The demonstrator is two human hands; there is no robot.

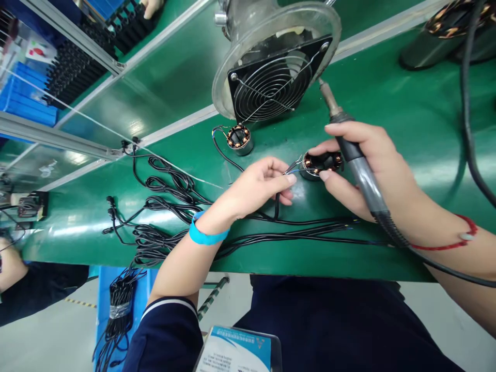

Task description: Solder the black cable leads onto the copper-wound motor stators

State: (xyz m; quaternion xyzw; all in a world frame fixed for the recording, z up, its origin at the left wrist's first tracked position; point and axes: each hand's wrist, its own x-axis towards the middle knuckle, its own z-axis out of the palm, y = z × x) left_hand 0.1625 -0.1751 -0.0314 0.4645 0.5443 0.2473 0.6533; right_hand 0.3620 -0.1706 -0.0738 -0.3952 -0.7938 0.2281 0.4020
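Head view: beside the stator (322, 163), left hand (253, 188) pinches thin wires (293, 168); right hand (372, 170) grips soldering iron (356, 160).

Factory assembly bench (406, 103): stators (239, 138), cable bundles (163, 206).

— Colours by the pinch?
— Copper windings on the black stator (322, 163), blue and grey leads (296, 168) at the fingertips.
— And underneath?
— Green mat (403, 108), black cables (166, 206).
— Wrists?
— Blue band (205, 235) left, red string (445, 243) right; iron (362, 173) grey.
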